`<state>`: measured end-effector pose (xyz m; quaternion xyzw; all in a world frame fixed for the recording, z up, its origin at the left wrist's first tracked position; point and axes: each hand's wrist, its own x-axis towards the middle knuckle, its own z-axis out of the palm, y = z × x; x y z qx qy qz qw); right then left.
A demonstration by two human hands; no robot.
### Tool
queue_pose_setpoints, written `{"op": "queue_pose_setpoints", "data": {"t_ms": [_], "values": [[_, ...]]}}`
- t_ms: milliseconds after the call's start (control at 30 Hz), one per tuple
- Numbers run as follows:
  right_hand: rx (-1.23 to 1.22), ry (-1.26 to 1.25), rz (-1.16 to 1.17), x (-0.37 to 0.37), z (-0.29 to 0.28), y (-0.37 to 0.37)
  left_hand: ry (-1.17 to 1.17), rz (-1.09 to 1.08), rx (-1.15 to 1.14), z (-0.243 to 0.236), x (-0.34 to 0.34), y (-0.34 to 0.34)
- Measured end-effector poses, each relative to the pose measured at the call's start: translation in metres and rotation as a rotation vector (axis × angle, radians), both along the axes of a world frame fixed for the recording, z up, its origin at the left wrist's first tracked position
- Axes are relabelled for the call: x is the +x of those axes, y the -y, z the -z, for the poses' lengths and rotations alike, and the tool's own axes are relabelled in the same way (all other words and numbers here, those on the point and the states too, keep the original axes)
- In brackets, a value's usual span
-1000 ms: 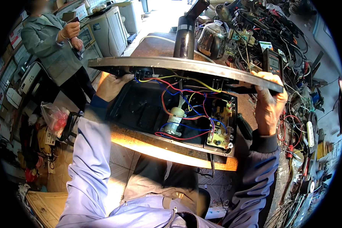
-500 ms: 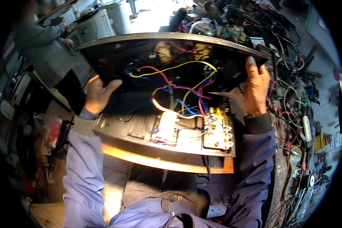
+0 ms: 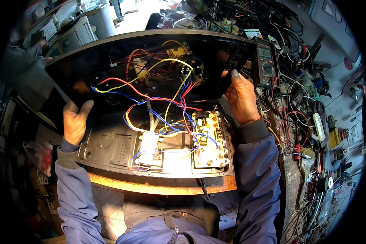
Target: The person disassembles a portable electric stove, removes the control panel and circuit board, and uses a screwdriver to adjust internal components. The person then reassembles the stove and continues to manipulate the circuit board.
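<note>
An opened black appliance lies before me in two halves. The upper panel (image 3: 122,87) is tilted up, its inner side facing me, with my left hand (image 3: 75,123) gripping its lower left end, thumb over the edge. At its right end my right hand (image 3: 243,99) grips the edge, thumb on top and other fingers partly hidden. Red, blue and yellow wires (image 3: 166,99) run from the panel down to the lower shell (image 3: 105,152). In that shell sit a brightly lit circuit board (image 3: 207,142) with a small display and a white block (image 3: 149,147).
The lower shell rests on a wooden board (image 3: 158,184). A multimeter (image 3: 266,63) lies beyond my right hand, beside a bench heaped with cables (image 3: 288,118) and tools. At the far left stands another person (image 3: 22,67). A clear plastic bag (image 3: 38,154) is at left.
The view has shifted, so the appliance and both hands appear farther left. The upper panel has moved off the multimeter, now in plain sight. Both hands keep their grip.
</note>
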<state>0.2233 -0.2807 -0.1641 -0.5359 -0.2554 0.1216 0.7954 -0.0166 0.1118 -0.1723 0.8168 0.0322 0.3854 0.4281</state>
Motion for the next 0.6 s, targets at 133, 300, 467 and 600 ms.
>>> {"op": "queue_pose_setpoints", "data": {"t_ms": [133,300,467,600], "values": [[0.020,0.001,-0.022,-0.0037,-0.0035,-0.0019,-0.042,0.021,-0.001,0.0027,-0.0029,-0.0074],[0.027,-0.011,-0.035,-0.0045,-0.0049,-0.0028,-0.071,0.014,-0.022,0.0005,-0.0058,-0.0082],[0.038,-0.001,-0.043,-0.0051,-0.0055,-0.0032,-0.068,-0.022,0.006,0.0004,-0.0056,-0.0071],[0.034,0.006,-0.036,-0.0065,-0.0065,-0.0032,-0.092,-0.032,0.017,-0.0006,-0.0079,-0.0077]]}}
